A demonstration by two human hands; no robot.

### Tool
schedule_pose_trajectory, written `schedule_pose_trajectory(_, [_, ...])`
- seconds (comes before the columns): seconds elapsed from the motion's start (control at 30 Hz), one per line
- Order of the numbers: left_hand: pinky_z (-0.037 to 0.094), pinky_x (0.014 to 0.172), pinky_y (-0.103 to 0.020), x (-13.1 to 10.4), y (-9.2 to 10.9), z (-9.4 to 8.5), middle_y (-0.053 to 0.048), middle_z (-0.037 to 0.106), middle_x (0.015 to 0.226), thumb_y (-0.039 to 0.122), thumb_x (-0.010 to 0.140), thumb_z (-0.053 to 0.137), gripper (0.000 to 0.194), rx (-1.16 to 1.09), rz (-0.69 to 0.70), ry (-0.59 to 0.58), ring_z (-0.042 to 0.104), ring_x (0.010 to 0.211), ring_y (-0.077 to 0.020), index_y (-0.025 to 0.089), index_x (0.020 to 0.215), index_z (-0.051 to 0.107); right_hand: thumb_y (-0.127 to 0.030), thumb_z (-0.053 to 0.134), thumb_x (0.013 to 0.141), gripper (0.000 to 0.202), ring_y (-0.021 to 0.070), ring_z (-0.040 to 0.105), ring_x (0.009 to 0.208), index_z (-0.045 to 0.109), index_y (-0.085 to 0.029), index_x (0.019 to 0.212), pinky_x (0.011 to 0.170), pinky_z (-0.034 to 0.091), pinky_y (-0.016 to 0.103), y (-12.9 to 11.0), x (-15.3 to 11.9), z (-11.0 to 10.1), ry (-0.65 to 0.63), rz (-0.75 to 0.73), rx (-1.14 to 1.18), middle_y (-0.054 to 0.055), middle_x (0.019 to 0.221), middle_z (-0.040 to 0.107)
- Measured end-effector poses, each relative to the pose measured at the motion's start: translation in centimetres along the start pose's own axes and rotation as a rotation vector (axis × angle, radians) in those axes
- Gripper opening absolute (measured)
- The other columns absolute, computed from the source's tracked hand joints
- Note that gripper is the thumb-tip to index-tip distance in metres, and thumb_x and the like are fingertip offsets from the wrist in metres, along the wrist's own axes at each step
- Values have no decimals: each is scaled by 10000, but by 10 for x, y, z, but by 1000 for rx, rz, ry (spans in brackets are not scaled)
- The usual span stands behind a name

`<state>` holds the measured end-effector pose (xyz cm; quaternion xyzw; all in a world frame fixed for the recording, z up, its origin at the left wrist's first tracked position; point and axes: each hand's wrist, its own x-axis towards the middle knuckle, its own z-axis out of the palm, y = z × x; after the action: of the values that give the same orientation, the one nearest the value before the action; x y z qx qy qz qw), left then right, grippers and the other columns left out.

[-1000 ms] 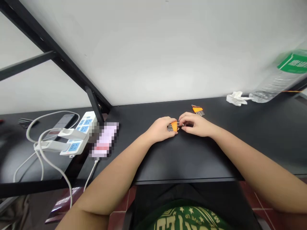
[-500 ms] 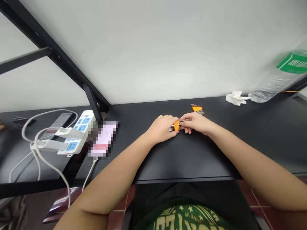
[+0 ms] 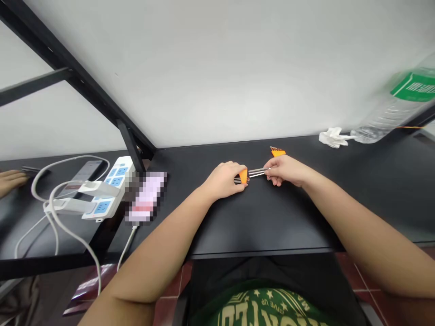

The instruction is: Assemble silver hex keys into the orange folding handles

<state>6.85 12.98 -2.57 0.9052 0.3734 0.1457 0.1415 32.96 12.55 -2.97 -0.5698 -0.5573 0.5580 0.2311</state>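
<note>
Some rods (image 3: 257, 172) looked partway out, others seated.
Your left hand (image 3: 224, 181) gripped their orange holder (image 3: 243, 176); your right hand (image 3: 286, 170) pinched rod ends at its three o'clock; a second holder (image 3: 278, 153) lay at two.

I have a broad lane along the near black tabletop (image 3: 265, 222), between my forearms. Metal rods (image 3: 257, 171) bar the gap between my left hand (image 3: 224, 181) and right hand (image 3: 287, 170). An orange holder (image 3: 278, 153) lies just beyond my right. Leftward, a phone (image 3: 147, 197) and dark frame (image 3: 132, 147) obstruct me; far right, tissue (image 3: 333, 137) and a bottle (image 3: 387, 111); behind, the wall (image 3: 217, 81).
</note>
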Motion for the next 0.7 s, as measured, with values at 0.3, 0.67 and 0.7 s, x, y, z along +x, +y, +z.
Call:
schedule_pose_trajectory(0.3, [482,920,-385,1,-5,2,-36,703,1069,348,833,727,353,-23,-20,-6,625,1005,-245,252,1167,664,-296,641,883,106,158,626,536,721,-237,847,528,457,293,-9,-9,-8,174,-148,-660,8,715,717])
schedule_pose_trajectory(0.67, [484,916,-380,1,-5,2,-34,700,1071,348,838,730,356,-40,-21,-5,626,1006,-243,262,1176,661,-248,684,838,90,209,626,798,716,-218,916,681,458,315,6,-3,-7,169,-486,-905,70,916,694])
schedule_pose_trajectory(0.7, [485,914,-378,1,-4,2,-33,698,1064,349,837,731,362,-40,-17,-2,626,1000,-242,259,1180,658,-202,662,835,78,206,623,796,702,-215,901,694,461,318,7,-3,-4,159,-488,-915,73,924,687])
